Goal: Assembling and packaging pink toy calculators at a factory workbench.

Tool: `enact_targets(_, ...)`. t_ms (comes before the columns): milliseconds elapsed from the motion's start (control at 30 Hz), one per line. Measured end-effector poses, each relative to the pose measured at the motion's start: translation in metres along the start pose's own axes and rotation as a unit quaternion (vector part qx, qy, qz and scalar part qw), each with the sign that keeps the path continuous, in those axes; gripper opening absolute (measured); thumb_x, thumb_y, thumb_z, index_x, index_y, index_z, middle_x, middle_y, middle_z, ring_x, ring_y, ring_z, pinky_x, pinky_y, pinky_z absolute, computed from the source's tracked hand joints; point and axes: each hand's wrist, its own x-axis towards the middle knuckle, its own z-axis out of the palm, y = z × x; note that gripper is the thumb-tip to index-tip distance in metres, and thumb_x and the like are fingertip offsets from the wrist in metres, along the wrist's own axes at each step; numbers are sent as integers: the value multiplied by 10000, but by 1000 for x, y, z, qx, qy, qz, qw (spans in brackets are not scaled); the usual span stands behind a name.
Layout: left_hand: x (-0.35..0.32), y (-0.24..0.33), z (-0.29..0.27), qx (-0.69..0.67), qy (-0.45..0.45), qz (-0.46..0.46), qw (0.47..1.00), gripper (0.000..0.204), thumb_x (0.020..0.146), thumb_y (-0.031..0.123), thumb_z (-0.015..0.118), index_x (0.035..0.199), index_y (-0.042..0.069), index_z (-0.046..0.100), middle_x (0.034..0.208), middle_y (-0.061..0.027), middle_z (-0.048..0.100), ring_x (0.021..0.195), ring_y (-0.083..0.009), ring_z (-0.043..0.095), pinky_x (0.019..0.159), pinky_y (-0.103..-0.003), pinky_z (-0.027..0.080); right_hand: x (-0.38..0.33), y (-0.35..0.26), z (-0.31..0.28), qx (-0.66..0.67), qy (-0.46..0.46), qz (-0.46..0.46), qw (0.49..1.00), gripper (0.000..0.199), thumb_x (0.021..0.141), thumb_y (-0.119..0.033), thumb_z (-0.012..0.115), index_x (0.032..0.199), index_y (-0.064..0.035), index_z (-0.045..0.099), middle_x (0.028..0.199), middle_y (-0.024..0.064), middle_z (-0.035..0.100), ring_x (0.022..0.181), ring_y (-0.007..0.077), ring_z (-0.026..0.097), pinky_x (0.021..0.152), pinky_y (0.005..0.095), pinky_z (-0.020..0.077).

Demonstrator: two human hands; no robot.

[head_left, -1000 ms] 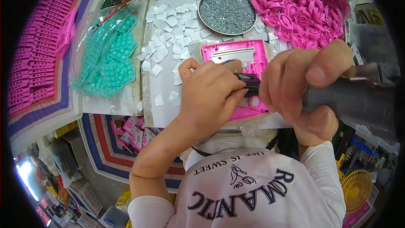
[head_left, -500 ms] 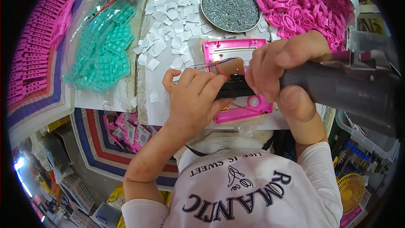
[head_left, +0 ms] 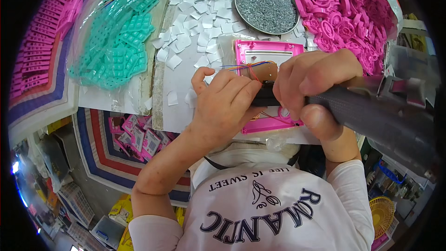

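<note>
My right hand (head_left: pixel 320 76) is wrapped round a thick dark grey tool (head_left: pixel 371 109) that looks like an electric screwdriver, tilted out to the right. Beneath both hands lies a pink plastic casing (head_left: pixel 240 50) with its open side up. Inside it are a brown circuit board (head_left: pixel 265 71) and thin coloured wires (head_left: pixel 249 66). My left hand (head_left: pixel 224 104) has its thumb and forefinger closed about a black piece (head_left: pixel 265 96) over the casing, its little finger raised. My right fingers meet the other end of that piece; whether it belongs to the tool, I cannot tell.
A round dish of small metal screws (head_left: pixel 266 8) stands beyond the casing, beside a heap of pink plastic rings (head_left: pixel 346 14). White paper squares (head_left: pixel 183 42) are scattered at the left. Farther left are a bag of teal keypads (head_left: pixel 123 42) and stacked pink parts (head_left: pixel 35 49).
The casing, dish and tabletop things sit slightly farther right in view. Both hands keep their holds, and the tool's rear end has tilted a little lower in the picture.
</note>
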Motion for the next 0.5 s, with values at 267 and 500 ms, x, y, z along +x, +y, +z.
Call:
enact_targets(267, -3, -4, 2, -14, 4, 20, 1000, 447, 714, 307, 817, 1072, 79, 675, 1019, -7, 627, 965, -187, 592, 956, -494, 282, 7, 4, -4, 7, -70, -7, 997, 395, 921, -281, 768, 1157, -54, 548, 598, 30, 547, 490, 148, 499, 487, 321, 445)
enact_targets(500, 5, 1, 1, -10, 1, -10, 1000, 437, 700, 327, 841, 1064, 138, 691, 1089, 20, 666, 1081, -199, 599, 1016, -519, 252, -1, 9, -27, 94, -11, 42, 995, 1147, 793, -624, 819, 1570, 21, 276, 1071, 159, 659, 982, 238, 649, 856, 409, 524)
